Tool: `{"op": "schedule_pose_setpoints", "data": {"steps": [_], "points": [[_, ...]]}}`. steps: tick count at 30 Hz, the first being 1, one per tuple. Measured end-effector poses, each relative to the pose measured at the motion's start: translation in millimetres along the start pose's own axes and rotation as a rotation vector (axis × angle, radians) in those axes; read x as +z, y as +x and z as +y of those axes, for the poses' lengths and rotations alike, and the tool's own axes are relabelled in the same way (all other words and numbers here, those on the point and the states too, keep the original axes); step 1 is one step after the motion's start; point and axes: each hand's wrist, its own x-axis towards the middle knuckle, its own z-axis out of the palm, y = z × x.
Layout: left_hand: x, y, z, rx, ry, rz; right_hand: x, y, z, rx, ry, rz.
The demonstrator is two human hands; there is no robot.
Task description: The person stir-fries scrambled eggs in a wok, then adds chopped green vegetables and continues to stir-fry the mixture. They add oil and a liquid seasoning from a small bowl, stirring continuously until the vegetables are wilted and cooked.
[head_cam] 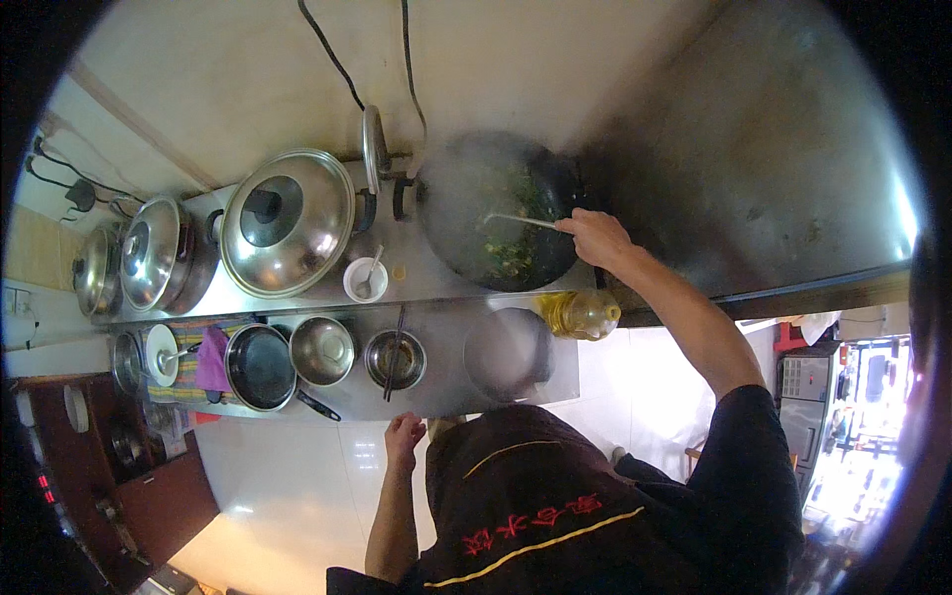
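My right hand [601, 239] grips the handle of a metal cooking utensil [524, 220] over a large dark wok [454, 253]. Chopped green and yellowish food [512, 251] lies in the wok, partly veiled by steam. The utensil's far end is curved, and haze hides its exact shape. My left hand [404, 437] hangs by the counter's front edge with its fingers curled and nothing visible in it. Nearest to it stands a steel bowl [409, 375] with dark contents and chopsticks [394, 355] across its rim.
Lidded steel pots [288, 223] line the back counter, beside a white bowl [366, 280] holding a spoon. On the lower front counter are a frying pan [260, 368], a steel bowl [321, 351], a round pan [509, 353] and an oil bottle [581, 315]. A metal panel [758, 186] rises at right.
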Motion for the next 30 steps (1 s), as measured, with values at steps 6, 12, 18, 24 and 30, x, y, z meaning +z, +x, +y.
{"op": "schedule_pose_setpoints", "data": {"steps": [6, 12, 18, 24, 30], "points": [[1.9, 2.7, -1.9, -0.011, 0.012, 0.031, 34.3, 46.3, -26.8, 0.087, 0.148, 0.358], [3.1, -0.9, 6.9, -0.006, 0.002, 0.044, 58.6, 1.9, -47.0, 0.09, 0.048, 0.137], [1.4, 3.2, 6.5, -0.027, -0.003, 0.056, 16.7, 26.6, -27.1, 0.157, -0.033, 0.224], [0.0, 1.9, 5.7, -0.015, -0.019, 0.045, 56.6, 30.6, -26.4, 0.344, -0.006, 0.149], [-0.3, -3.3, 6.6, -0.014, -0.024, 0.04, -14.0, -12.7, 39.8, 0.377, 0.105, -0.19]]}}
